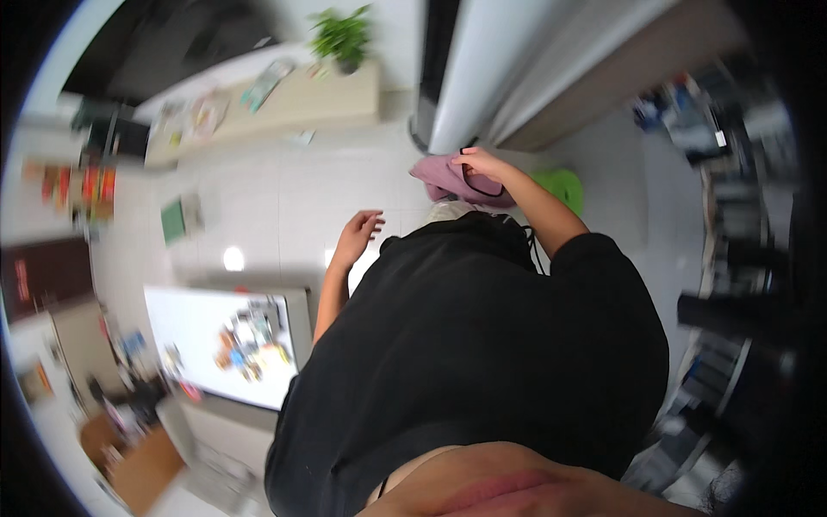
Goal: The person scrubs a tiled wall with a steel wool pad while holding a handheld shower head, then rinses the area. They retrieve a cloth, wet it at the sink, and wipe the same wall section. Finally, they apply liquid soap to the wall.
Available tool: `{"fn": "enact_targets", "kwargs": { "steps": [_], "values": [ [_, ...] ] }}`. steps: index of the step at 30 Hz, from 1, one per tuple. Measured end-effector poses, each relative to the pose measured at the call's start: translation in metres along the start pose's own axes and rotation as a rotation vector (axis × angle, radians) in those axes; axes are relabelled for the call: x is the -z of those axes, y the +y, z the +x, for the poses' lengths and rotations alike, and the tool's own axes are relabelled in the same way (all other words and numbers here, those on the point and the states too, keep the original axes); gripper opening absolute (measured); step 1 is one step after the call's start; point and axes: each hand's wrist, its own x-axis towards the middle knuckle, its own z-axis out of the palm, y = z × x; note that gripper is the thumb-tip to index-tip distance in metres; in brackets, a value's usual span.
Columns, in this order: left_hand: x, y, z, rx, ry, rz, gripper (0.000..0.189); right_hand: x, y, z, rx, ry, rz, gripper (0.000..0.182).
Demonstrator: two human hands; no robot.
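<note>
My right hand (479, 163) grips a dusty-pink cloth item (446, 176) by its black-trimmed edge. The item hangs in folds before my body, and the picture does not settle whether it is a garment or a bag. Away from it, my left hand (360, 234) hangs over the tiled floor with fingers apart and nothing in it. Something pale and crumpled (452, 211) shows just below the pink cloth, partly hidden by my black shirt (478, 323). Beyond my right forearm is a bright green round object (561, 189), partly covered by the arm.
A grey curtain (549, 77) hangs straight ahead. At the upper left, a low cabinet (310, 97) carries a potted plant (342, 35). To my left stands a white-topped table (187, 329) with several small items. Blurred racks (723, 362) with dark clothing line the right side.
</note>
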Motion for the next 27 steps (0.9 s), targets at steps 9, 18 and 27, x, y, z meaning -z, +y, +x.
{"fn": "enact_targets", "kwargs": {
  "steps": [9,18,27],
  "values": [
    [0.125,-0.081,-0.021,-0.042,0.803,-0.246,0.061,-0.25,-0.191,0.05,0.258,-0.763,-0.16,0.056],
    [0.372,-0.085,-0.08,-0.03,0.646,-1.191,0.067,-0.529,-0.362,0.14,0.1,-1.272,-0.174,0.063],
    [0.564,-0.092,-0.201,-0.11,1.071,-1.575,0.052,-0.86,-0.47,0.227,0.107,-1.424,-0.319,0.043]
  ]
}}
